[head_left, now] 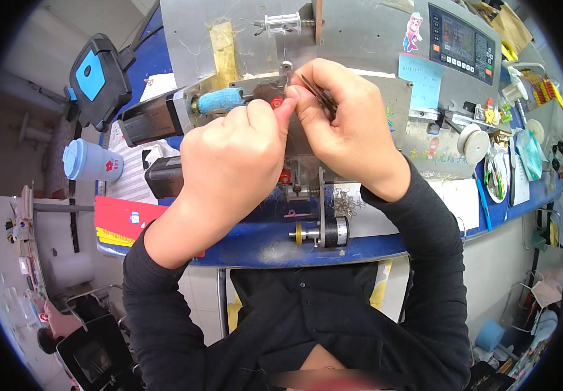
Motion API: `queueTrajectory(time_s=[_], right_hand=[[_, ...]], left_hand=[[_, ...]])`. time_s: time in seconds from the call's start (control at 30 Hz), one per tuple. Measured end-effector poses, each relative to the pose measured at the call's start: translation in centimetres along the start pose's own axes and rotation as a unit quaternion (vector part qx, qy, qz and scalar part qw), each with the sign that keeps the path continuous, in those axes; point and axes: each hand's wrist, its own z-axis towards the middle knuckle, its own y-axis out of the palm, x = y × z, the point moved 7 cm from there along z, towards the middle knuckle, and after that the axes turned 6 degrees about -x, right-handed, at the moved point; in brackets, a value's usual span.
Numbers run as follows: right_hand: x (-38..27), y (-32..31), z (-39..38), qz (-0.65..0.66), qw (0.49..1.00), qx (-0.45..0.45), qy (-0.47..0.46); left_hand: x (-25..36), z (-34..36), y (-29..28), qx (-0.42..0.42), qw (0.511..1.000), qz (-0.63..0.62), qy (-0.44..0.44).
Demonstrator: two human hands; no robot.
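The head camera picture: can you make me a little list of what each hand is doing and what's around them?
Left hand: curled closed; anything inside is hidden
Right hand: holding a thin dark tool
Hands: thumbs close together over the machine; anything pinched there is too small to tell
Beside the left hand: blue roller
Farther left: pale blue lidded cup
Upper right: control panel

Black sleeves (434, 260), buttoned shirt (333, 296); bare hands (236, 146)
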Motion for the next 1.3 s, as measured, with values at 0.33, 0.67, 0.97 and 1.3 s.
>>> queueTrajectory(time_s=[0.33,0.67,0.97,1.3], right_hand=[[-0.1,0.3,-0.3,0.014,0.999,0.045,-0.01],[0.0,0.3,-0.1,0.013,1.0,0.012,-0.003],[-0.5,0.0,-0.8,-0.062,0.997,-0.02,-0.034],[-7.7,0.3,-7.7,0.061,0.974,-0.216,-0.012]], left_hand=[[0.1,0.5,0.5,-0.03,0.969,-0.231,-0.082],[-5.5,7.8,-4.4,0.134,0.99,-0.05,-0.007],[-5.6,8.2,-3.4,0.11,0.982,-0.115,0.102],[2.0,-10.7,-0.4,-0.155,0.529,-0.797,-0.245]])
